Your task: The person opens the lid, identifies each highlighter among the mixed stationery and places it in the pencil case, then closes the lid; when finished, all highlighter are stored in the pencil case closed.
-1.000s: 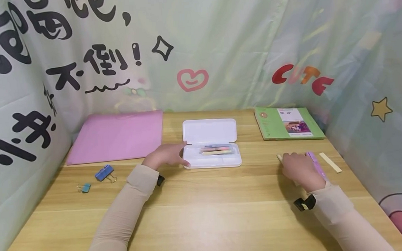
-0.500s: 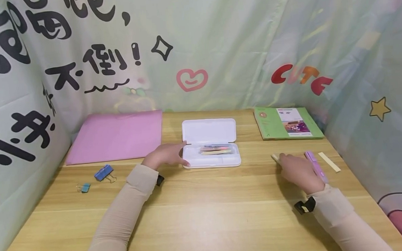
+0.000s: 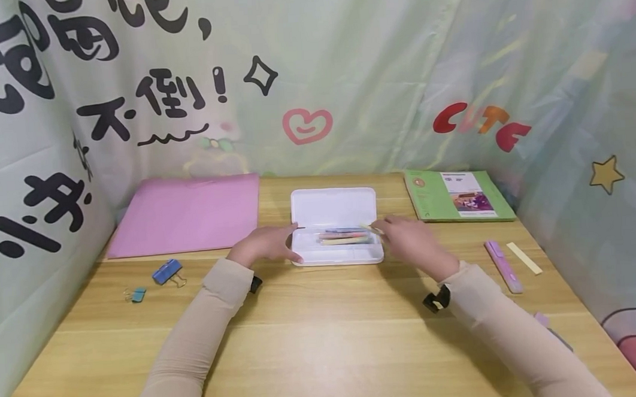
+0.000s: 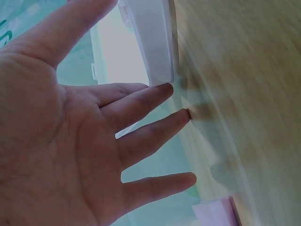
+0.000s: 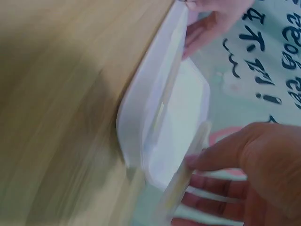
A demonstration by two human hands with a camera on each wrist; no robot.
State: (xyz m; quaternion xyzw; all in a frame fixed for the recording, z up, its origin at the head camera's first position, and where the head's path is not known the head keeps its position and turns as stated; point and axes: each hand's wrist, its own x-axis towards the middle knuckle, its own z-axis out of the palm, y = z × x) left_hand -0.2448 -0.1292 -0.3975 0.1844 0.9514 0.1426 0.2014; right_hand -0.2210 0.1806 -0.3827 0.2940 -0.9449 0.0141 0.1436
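A white pencil case [image 3: 337, 259] lies open mid-table, its lid tipped back and several slim pens [image 3: 346, 241] inside. My left hand [image 3: 261, 245] is at its left end, thumb by the front corner. In the left wrist view the fingers [image 4: 150, 141] are spread and straight, two of them touching the case's corner. My right hand [image 3: 417, 246] pinches a pale, yellowish pen-like stick [image 5: 178, 187] at the case's right end; blur hides its exact kind. On the table to the right lie a purple highlighter-like pen [image 3: 503, 267] and a flat cream strip [image 3: 524, 258].
A pink folder [image 3: 189, 214] lies at the back left, and a green book [image 3: 431, 200] at the back right. Two binder clips, one blue [image 3: 166, 271] and one teal [image 3: 138, 295], sit front left. Small lilac and dark items [image 3: 560, 337] show beside the right sleeve.
My right hand has carried the pale stick left, from beside the purple pen to the case's right end. The purple pen now shows whole. The left hand has stayed at the case.
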